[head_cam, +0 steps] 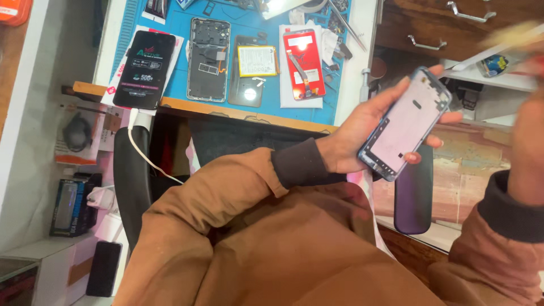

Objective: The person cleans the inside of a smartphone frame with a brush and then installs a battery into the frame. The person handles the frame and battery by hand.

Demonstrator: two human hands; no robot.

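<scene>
We see the phone frame (405,123) gripped in our left hand (362,133) — long axis tilted up-right, off the desk (362,62) — right hand (530,130) just beside it, blurred, grip unclear.

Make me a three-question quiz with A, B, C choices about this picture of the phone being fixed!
1. Where is the phone frame?
A. on the blue mat
B. in the left hand
C. on the floor

2. What colour is the work mat?
A. blue
B. green
C. yellow

3. What state is the black phone on the mat's left edge in?
A. screen lit
B. screen dark
C. broken in two

Answers: 1 B, the left hand grips the frame with its fingers around the edges. 2 A, the mat under the opened phones is blue. 3 A, its screen shows a glowing picture, with a white cable hanging below it.
</scene>
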